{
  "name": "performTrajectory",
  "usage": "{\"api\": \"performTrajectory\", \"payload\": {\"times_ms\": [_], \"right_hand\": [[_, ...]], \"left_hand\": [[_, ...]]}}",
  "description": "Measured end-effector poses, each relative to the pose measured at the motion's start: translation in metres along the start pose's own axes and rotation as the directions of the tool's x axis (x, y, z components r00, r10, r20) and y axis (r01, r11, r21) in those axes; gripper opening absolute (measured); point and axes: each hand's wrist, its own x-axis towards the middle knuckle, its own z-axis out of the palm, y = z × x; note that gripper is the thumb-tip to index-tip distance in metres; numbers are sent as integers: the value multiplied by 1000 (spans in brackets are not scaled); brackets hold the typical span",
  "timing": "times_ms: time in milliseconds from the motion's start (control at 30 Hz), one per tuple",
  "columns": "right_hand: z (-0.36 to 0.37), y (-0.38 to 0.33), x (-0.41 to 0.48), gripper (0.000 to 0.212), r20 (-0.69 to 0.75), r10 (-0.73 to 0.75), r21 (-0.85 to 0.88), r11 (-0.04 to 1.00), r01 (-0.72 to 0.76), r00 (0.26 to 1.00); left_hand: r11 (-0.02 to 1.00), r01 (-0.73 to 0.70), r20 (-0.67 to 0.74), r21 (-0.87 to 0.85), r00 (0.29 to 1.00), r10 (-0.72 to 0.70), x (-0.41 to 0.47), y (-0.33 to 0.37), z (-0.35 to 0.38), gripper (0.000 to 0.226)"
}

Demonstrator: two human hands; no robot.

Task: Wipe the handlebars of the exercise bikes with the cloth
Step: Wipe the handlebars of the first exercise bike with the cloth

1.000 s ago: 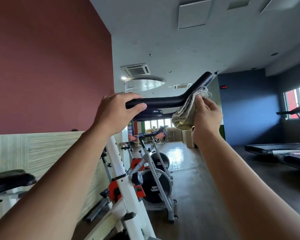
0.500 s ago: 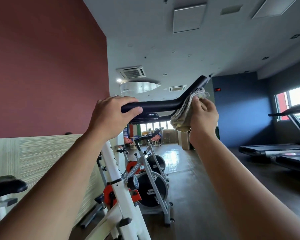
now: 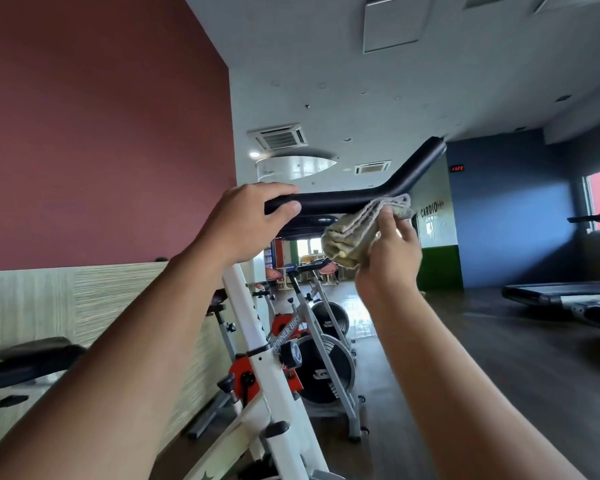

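A black padded handlebar (image 3: 354, 199) of the white exercise bike (image 3: 257, 327) runs level in front of me, then bends up to the right. My left hand (image 3: 246, 226) grips its left end, thumb underneath. My right hand (image 3: 392, 251) holds a folded beige cloth (image 3: 357, 233) just under the bend of the bar, the cloth's top edge touching the bar's underside.
More spinner bikes (image 3: 312, 344) stand in a row ahead along the left wall. A black seat (image 3: 25, 362) juts in at the lower left. Treadmills (image 3: 568, 299) sit on the right. Dark wooden floor (image 3: 465, 375) stretches between them.
My right hand has slid the cloth down from the upward-angled part of the bar to under the bend. My left hand has kept its grip on the bar's end.
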Motion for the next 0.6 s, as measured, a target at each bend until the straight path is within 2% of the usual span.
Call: {"api": "performTrajectory", "payload": {"times_ms": [67, 233, 367, 533, 600], "right_hand": [[4, 14, -9, 27, 95, 44, 76, 996, -51, 995], [17, 54, -22, 16, 233, 107, 145, 979, -144, 966], [26, 83, -26, 14, 345, 63, 130, 985, -114, 937], [37, 103, -26, 12, 418, 5, 134, 989, -67, 909], [41, 111, -26, 13, 455, -13, 114, 993, -44, 890]], "left_hand": [[1000, 5, 28, -19, 1000, -5, 1, -4, -6, 30], [996, -1, 68, -91, 998, 7, 8, -16, -26, 20], [989, 51, 57, -137, 997, -44, 2, -25, -33, 20], [905, 146, 56, -399, 989, -135, -13, -43, -29, 25], [876, 168, 73, -453, 986, -151, -14, -44, -29, 26]]}}
